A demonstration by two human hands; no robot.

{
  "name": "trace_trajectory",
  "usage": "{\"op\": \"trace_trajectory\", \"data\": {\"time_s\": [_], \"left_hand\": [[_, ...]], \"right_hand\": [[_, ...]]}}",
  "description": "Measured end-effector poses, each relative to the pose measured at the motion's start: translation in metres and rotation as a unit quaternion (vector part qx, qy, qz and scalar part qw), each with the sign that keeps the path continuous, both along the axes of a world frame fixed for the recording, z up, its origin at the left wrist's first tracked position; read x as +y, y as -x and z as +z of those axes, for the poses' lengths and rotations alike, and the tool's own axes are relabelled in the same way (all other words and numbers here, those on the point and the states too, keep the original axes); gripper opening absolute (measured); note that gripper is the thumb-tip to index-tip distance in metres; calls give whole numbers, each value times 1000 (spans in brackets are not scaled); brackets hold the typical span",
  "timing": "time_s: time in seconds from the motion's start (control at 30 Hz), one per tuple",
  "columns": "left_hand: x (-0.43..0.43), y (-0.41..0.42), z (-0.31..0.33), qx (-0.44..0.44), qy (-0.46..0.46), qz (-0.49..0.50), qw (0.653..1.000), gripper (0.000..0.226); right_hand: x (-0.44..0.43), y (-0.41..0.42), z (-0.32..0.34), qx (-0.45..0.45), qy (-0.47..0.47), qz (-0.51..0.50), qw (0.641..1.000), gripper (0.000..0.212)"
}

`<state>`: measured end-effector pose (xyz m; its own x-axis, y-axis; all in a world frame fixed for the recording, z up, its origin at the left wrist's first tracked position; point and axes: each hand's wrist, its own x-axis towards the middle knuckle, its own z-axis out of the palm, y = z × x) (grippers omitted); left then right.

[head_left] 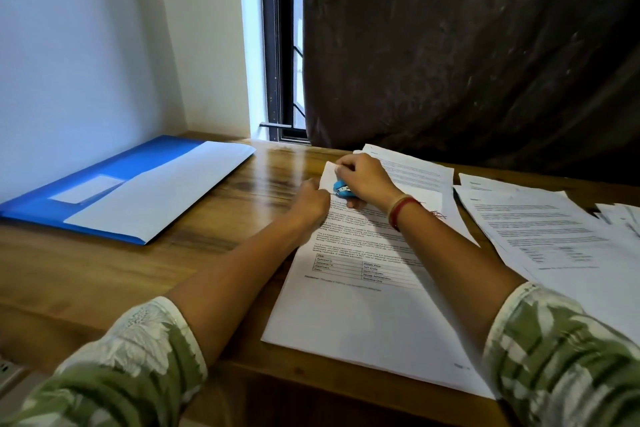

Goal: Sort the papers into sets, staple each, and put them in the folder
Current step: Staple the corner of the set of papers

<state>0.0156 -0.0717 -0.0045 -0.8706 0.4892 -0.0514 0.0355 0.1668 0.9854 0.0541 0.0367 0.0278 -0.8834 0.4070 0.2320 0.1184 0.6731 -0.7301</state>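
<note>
Mid-frame, the right hand grips a small blue stapler, mostly hidden under its fingers, at the top corner of a paper set. The left hand pinches that corner. The print is blurred. More papers run off right. A blue folder lies left on the wooden desk, below a dark curtain.

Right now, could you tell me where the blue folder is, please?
The blue folder lies flat on the wooden desk at the far left beside the wall, left of both hands, with white paper partly covering it.
</note>
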Motion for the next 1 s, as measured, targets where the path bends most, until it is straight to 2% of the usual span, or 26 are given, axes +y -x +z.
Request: {"op": "trace_trajectory", "data": {"time_s": [0.17,0.23,0.3,0.47,0.57,0.6,0.67,0.77,0.83,0.9,1.0], "left_hand": [[0,6,-4,5,-4,-20,1000,30],[0,7,-4,6,-32,-16,999,22],[2,9,-5,14,-61,7,998,17],[0,10,-5,46,-77,89,992,25],[0,10,-3,33,-99,93,990,25],[0,8,-2,23,-105,95,990,25],[-2,7,-2,1,-108,90,990,24],[-2,6,-2,-11,-112,82,990,23],[-3,4,-1,-10,-114,80,990,22],[-3,3,0,-7,-115,83,990,22],[-3,1,1,-12,-119,88,989,22]], "right_hand": [[2,4,-6,26,12,-9,1000,15],[3,4,-9,23,40,-2,999,15],[4,4,-9,20,60,4,998,15],[4,-1,-3,11,92,28,995,13],[10,2,6,54,161,-15,985,22],[17,3,12,80,218,-49,971,26],[33,1,28,124,371,-98,915,34],[59,-11,43,186,567,-60,800,37],[71,-20,47,203,627,-35,751,31],[76,-26,51,205,647,-16,734,25],[69,-23,53,202,648,9,735,20]]}}
